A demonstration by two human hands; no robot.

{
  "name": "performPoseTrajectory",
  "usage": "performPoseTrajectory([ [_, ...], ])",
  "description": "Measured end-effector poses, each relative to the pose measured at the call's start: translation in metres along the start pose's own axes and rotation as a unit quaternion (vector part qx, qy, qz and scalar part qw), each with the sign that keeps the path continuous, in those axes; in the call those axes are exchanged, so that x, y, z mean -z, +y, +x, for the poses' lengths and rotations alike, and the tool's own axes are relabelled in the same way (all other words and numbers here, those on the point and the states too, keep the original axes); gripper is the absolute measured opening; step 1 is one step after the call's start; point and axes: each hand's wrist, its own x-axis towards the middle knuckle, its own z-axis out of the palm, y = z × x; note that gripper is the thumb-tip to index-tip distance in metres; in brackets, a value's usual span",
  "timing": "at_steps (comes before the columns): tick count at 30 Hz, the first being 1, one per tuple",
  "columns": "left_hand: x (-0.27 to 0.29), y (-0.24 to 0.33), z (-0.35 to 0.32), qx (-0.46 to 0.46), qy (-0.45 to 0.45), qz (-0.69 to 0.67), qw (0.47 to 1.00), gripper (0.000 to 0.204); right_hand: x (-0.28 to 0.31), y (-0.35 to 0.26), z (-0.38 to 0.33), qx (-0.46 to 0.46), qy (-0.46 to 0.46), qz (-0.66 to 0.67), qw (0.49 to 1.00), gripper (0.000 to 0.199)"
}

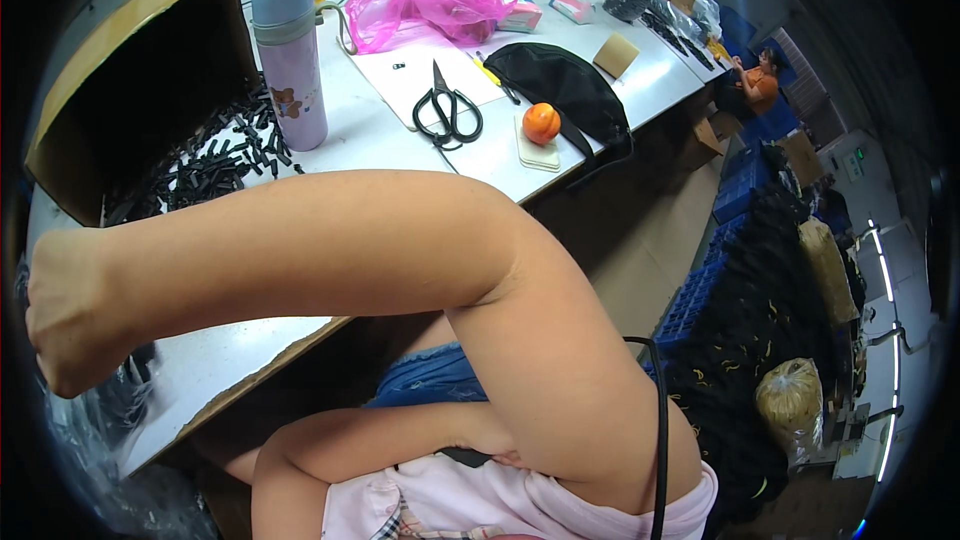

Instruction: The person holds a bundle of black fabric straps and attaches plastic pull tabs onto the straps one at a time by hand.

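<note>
right hand (65,315) reaches across to 9 o'clock, over a clear plastic bag (110,410) at the table (250,340) edge; fingers hidden, cannot tell their state. left hand out of sight. loose black parts (215,155) at 11 o'clock by the pale flask (290,55).

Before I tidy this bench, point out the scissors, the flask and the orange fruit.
scissors (447,115), head view, on the pivot above the black handles.
flask (293,70), head view, on its lilac body.
orange fruit (541,123), head view, on its middle.

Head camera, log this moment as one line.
right hand: at table left edge, by plastic bag | grip: unclear | nearby: black parts, bottle, scissors
</note>
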Motion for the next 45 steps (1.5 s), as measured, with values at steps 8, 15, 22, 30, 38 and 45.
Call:
performPoseTrajectory([
  [8, 0.011, -0.003, 0.0, -0.071, 0.065, 0.076, 0.992, 0.024, -0.004, 0.012, -0.004, -0.036, 0.011, 0.04, 0.999, 0.022],
  [15, 0.066, 0.029, -0.065, 0.287, 0.261, -0.021, 0.921, 0.032, 0.026, 0.018, -0.049, -0.08, -0.236, 0.007, 0.968, 0.017],
  [22, 0.043, 0.071, -0.152, 0.182, 0.559, -0.034, 0.808, 0.031, -0.051, 0.019, -0.167, -0.314, -0.211, 0.063, 0.924, 0.053],
  [30, 0.058, 0.077, -0.161, 0.052, 0.582, -0.251, 0.772, 0.028, -0.069, 0.005, -0.216, -0.34, -0.205, 0.087, 0.914, 0.053],
  [38, 0.061, 0.073, -0.162, 0.079, 0.553, -0.226, 0.798, 0.027, -0.02, -0.06, -0.193, -0.427, 0.093, 0.261, 0.861, 0.032],
  [45, 0.059, 0.068, -0.16, 0.162, 0.552, -0.169, 0.801, 0.012, -0.029, -0.088, -0.187, -0.338, 0.047, 0.15, 0.928, 0.027],
])
